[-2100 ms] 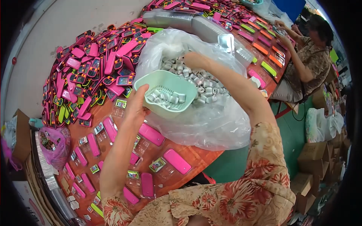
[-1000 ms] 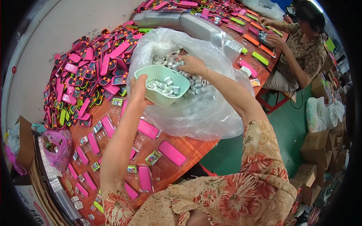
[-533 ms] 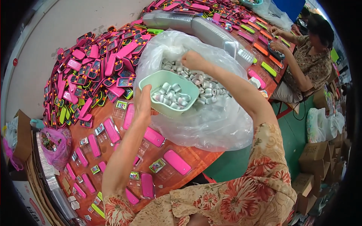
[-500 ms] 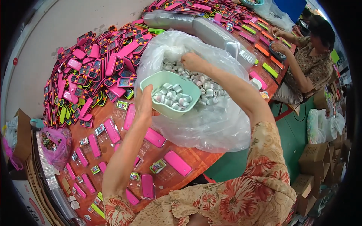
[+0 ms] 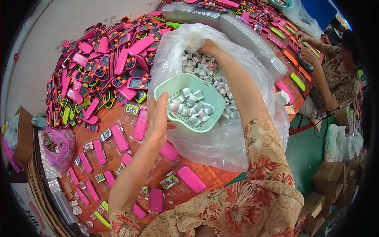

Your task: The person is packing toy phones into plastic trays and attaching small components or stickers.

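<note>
My left hand (image 5: pixel 158 118) grips the left rim of a pale green plastic basket (image 5: pixel 215 98), thumb over the edge. The basket tilts toward me above a large clear plastic bag (image 5: pixel 205 148). Small whitish-grey rolled pieces (image 5: pixel 194 103) lie on its perforated bottom. Many more such pieces (image 5: pixel 203 65) fill the open bag behind it. My right hand (image 5: pixel 210 47) is at the bag's far side, next to a bunched fold of plastic. Its fingers are hidden, so what it holds, if anything, does not show.
A heap of pink toy phones (image 5: pixel 102 75) covers the table's far left. Clear trays with pink cases (image 5: pixel 119 137) lie in front. Stacked clear plastic trays (image 5: pixel 248 33) stand behind the bag. At the right, a co-worker (image 5: pixel 331 75) handles items. Cardboard boxes (image 5: pixel 329 173) stand on the floor.
My right hand has moved from the loose pieces to the bag's far side. The basket has shifted right and toward me and tilts more, its pieces spread differently.
</note>
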`<state>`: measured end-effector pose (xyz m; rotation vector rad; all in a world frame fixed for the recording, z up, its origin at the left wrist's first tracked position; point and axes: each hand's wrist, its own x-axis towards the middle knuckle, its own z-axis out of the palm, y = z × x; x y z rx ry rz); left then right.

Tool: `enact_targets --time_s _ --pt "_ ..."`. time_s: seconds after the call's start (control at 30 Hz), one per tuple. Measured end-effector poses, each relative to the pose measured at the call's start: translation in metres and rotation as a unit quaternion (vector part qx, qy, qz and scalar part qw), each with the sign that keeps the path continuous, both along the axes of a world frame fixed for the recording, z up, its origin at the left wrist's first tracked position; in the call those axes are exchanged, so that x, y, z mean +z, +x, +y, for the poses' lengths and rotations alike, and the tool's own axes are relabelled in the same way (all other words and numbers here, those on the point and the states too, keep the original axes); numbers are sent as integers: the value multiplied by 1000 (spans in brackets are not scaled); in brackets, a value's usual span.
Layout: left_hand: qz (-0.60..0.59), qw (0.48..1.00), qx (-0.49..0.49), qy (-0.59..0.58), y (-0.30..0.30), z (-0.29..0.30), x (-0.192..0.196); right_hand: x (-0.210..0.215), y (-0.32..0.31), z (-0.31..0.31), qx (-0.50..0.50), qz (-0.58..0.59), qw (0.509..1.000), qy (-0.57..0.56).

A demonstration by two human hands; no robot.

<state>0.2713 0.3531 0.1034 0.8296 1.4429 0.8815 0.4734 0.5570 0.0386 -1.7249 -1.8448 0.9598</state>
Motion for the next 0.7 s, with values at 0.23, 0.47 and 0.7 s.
enact_targets --time_s 0.23,0.47,0.7 --pt "-80 992 89 -42 18 3 -6 -35 28 34 82 -100 968 217" --pt "-47 991 123 -33 21 17 -18 23 18 -36 -23 34 979 -198" --pt "-22 991 129 -8 21 24 -38 43 -13 -83 12 157 968 -194"
